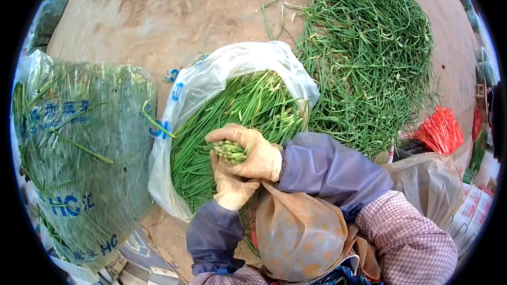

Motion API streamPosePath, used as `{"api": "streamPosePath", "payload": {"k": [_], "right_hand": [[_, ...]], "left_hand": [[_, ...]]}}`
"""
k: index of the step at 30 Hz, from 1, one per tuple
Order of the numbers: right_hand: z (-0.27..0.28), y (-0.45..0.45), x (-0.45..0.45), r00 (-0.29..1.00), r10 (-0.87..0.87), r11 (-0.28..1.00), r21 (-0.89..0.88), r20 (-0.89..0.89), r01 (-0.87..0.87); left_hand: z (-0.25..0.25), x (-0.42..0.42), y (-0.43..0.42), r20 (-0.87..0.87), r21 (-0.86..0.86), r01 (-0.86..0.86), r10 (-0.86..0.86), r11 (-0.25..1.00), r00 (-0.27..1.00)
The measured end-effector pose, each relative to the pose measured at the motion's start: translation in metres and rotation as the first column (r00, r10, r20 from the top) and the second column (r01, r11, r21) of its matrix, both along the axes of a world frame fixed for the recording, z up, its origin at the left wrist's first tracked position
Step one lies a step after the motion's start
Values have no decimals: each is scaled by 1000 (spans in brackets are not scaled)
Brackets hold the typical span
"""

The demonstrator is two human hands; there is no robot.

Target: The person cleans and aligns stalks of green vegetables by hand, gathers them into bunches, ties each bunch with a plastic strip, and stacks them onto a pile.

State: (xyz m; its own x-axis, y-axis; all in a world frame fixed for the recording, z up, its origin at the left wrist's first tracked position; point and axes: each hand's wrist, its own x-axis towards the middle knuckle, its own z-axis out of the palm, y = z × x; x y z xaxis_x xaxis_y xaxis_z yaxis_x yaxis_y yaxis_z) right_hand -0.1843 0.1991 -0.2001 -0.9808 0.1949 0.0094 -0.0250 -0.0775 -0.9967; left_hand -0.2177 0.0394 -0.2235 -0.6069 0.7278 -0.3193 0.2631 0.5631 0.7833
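stalk bundle (pixel 230 152) sits near the middle of the view, above the greens (pixel 253 92) in an open plastic bag (pixel 227 59). its rounded, pale-green ends face up at the camera; the long axis is foreshortened and mostly hidden by the hands, so its clock direction is hard to tell. the gloved right hand (pixel 259 154), on its three o'clock side, wraps snugly around it. the gloved left hand (pixel 232 189), at six o'clock, curls close against its lower side. a loose green heap (pixel 369 63) lies at two o'clock, a filled bag (pixel 100 169) at nine, red strips (pixel 441 129) at three.
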Motion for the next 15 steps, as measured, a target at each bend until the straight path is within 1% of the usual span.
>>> {"api": "streamPosePath", "payload": {"k": [2, 3, 4, 5, 6, 8, 9, 10, 11, 12, 13, 14, 15], "right_hand": [[-15, -4, 9, 998, 29, 962, -273, 53, -13], [-11, -4, 13, 998, -38, 887, -457, 56, 59], [-12, -4, 16, 994, -103, 818, -565, 44, 110], [-9, -2, 19, 987, -141, 804, -573, 76, 159], [-6, 1, 22, 978, -180, 788, -579, 107, 208], [-5, 4, 28, 978, -166, 736, -644, 129, 210], [-9, 3, 31, 978, -174, 742, -637, 117, 209], [-12, 1, 33, 979, -180, 752, -627, 100, 203], [-11, 1, 35, 976, -211, 743, -640, 50, 193], [2, 2, 39, 957, -257, 682, -676, 133, 277], [13, 10, 44, 938, -301, 673, -659, 168, 335], [22, 21, 51, 914, -352, 659, -640, 202, 395], [29, 37, 61, 898, -377, 672, -600, 227, 434]], "left_hand": [[18, 1, -3, 73, 30, -45, 42, 999, 996], [37, -18, 2, 195, -1, 36, -35, 999, 980], [45, -36, 5, 435, -14, -83, 81, 996, 897], [29, -47, -2, 496, 171, -391, 264, 904, 827], [11, -55, -4, 588, 318, -652, 396, 688, 705], [11, -66, 24, 664, 475, -579, 162, 663, 730], [11, -73, 41, 675, 556, -542, 38, 631, 737], [4, -80, 57, 621, 538, -202, -223, 819, 751], [-42, -82, 62, 794, 307, -127, -180, 943, 580], [-34, -75, 70, 793, 170, 72, -180, 983, 582], [-49, -71, 69, 640, 127, 315, -320, 941, 699], [-62, -72, 68, 578, 162, 412, -425, 897, 697], [-56, -72, 74, 533, -75, 539, -422, 839, 733]]}}
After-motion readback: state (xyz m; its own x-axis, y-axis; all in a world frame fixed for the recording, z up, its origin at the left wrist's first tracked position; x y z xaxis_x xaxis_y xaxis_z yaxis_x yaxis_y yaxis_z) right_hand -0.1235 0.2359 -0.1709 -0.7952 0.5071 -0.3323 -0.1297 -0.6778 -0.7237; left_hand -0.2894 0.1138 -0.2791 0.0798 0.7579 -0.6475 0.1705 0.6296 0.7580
